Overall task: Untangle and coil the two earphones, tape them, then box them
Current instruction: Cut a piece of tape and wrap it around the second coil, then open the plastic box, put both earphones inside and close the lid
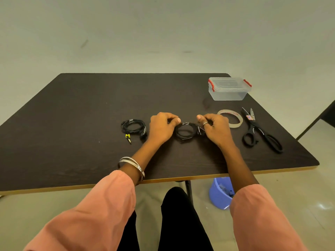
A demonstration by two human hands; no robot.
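Note:
A coiled black earphone point(186, 132) lies on the dark table point(81, 109) between my two hands. My left hand point(161, 128) pinches its left side and my right hand point(215, 127) pinches its right side, with a bit of clear tape showing on top of the coil. A second black earphone point(133, 128), coiled and with a yellow-green plug, rests on the table to the left of my left hand. A clear tape roll point(231, 118) sits just right of my right hand. The clear plastic box point(228, 88) with red clips stands shut at the back right.
Black scissors point(259, 132) lie right of the tape roll, near the table's right edge. A blue tub point(220, 192) stands on the floor under the table's front edge, by my right forearm. Bangles circle my left wrist.

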